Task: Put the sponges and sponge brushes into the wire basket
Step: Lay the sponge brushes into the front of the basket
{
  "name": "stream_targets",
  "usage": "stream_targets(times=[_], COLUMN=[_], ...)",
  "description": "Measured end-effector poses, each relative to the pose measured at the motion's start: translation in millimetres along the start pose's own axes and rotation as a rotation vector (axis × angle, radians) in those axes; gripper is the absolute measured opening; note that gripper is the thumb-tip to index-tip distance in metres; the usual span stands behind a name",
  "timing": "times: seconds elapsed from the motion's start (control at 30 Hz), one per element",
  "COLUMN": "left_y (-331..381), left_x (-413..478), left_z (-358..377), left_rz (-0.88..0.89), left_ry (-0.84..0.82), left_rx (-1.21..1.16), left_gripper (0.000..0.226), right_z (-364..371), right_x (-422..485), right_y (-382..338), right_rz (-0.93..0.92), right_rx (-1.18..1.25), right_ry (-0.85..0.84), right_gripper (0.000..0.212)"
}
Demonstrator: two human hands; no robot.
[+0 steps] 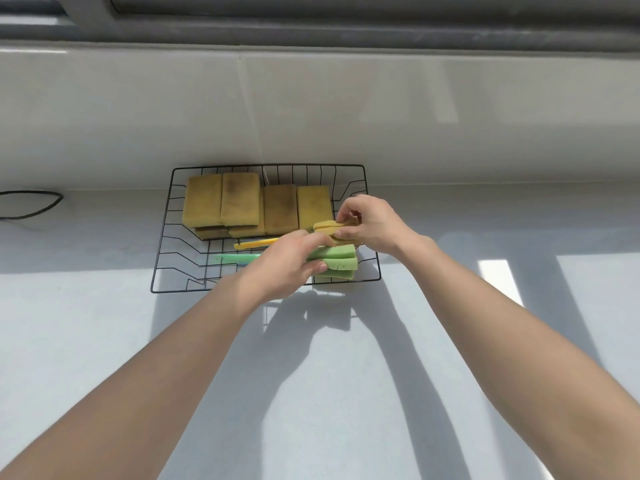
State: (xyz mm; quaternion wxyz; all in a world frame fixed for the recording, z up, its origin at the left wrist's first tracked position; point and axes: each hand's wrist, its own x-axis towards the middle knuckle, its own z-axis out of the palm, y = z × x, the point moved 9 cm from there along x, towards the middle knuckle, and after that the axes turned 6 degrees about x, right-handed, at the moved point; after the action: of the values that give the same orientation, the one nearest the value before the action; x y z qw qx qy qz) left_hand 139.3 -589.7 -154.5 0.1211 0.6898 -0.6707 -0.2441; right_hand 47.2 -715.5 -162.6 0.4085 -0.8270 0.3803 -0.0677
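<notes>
A black wire basket (pixel 162 237) stands on the white counter against the wall. Several yellow-brown sponges (pixel 221 199) lie flat in its back half, some stacked. At the basket's front right, my left hand (pixel 287 265) grips the green sponge head (pixel 339 263) of a brush whose green handle (pixel 235 259) points left inside the basket. Just above it, my right hand (pixel 370 223) pinches the yellow sponge head (pixel 329 227) of a second brush; its yellow handle (pixel 254 243) also points left.
A black cable (pixel 31 206) loops on the counter at far left. The white counter (pixel 104 341) stretches toward me, with sun patches at right. Behind the basket rises a white wall under a window frame.
</notes>
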Motion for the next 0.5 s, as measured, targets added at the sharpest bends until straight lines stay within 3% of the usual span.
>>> stream_targets(times=[0.37,0.5], left_y=[-9,-15], left_x=[10,8], left_z=[26,24], left_rz=[-0.107,-0.130], left_ry=[0.119,0.227], left_rx=[-0.171,-0.166], left_gripper=[0.038,0.035], right_z=[3,1], right_x=[-6,-15], right_y=[4,5], right_rz=[-0.029,-0.026], right_rx=[0.034,0.055], right_ry=[-0.072,-0.174], right_gripper=[0.015,0.028])
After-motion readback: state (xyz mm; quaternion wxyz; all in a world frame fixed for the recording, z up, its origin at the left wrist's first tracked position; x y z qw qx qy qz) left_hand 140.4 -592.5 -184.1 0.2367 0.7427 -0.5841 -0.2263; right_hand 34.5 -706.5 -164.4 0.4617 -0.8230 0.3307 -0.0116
